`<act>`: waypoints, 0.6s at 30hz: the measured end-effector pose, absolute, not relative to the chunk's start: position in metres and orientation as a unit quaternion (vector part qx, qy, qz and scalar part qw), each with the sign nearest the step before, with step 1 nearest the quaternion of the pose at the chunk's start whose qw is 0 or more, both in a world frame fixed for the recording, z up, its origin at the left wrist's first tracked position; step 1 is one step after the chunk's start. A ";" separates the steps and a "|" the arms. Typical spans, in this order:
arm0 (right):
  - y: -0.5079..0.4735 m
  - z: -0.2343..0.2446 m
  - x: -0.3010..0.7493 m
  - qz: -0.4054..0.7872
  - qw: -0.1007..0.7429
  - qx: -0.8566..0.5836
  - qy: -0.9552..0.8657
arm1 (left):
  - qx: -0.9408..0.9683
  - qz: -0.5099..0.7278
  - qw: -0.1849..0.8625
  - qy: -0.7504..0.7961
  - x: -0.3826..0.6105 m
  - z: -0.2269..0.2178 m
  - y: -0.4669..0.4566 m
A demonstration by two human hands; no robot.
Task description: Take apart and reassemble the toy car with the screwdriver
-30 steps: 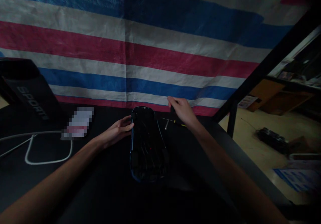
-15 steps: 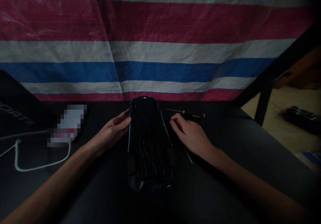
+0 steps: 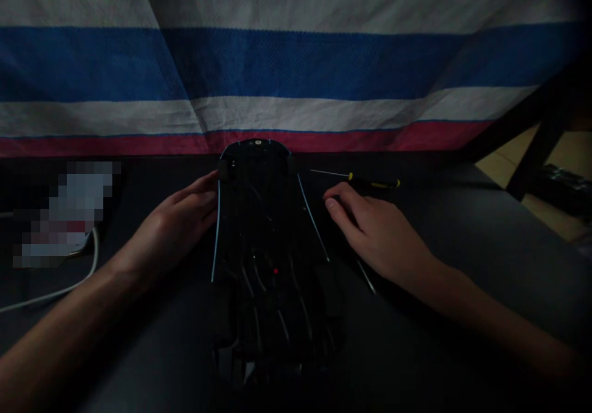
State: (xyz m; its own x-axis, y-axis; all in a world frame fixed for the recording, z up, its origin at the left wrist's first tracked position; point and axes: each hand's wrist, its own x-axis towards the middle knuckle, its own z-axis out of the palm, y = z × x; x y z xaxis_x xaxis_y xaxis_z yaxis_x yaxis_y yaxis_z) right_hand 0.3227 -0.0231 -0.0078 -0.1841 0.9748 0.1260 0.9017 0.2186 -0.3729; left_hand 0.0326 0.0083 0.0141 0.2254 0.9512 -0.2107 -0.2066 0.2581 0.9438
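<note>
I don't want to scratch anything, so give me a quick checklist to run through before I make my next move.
1. Toy car underside up: ok, its underside faces the camera.
2. Left hand at the car's left edge: ok, though some fingertips are hidden.
3. Right hand clear of the car: ok, there is a gap between them.
4. Firm grip on the metal rod: cannot tell; one end shows below the right hand, the rest is hidden.
5. Yellow-and-black screwdriver out of the way: ok, it lies apart from the car, beyond the right hand.
6. Enough light to see the underside: not ok, most details are lost in the dark.
</note>
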 end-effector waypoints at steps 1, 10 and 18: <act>-0.024 -0.007 0.322 0.104 0.165 -0.617 -0.762 | 0.416 0.441 0.657 0.448 0.034 0.014 0.007; -0.026 -0.009 0.323 0.076 0.154 -0.616 -0.769 | 0.399 0.438 0.656 0.468 0.036 0.015 0.005; -0.027 -0.009 0.322 0.060 0.152 -0.613 -0.773 | 0.425 0.433 0.660 0.442 0.033 0.012 0.006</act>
State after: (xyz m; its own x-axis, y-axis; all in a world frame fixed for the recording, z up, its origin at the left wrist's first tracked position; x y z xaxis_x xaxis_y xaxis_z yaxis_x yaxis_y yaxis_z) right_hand 0.3222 -0.0267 -0.0087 -0.2029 0.9658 0.1616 0.9295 0.2419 -0.2784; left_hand 0.0332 0.0059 0.0116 0.2340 0.9480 -0.2155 -0.1958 0.2631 0.9447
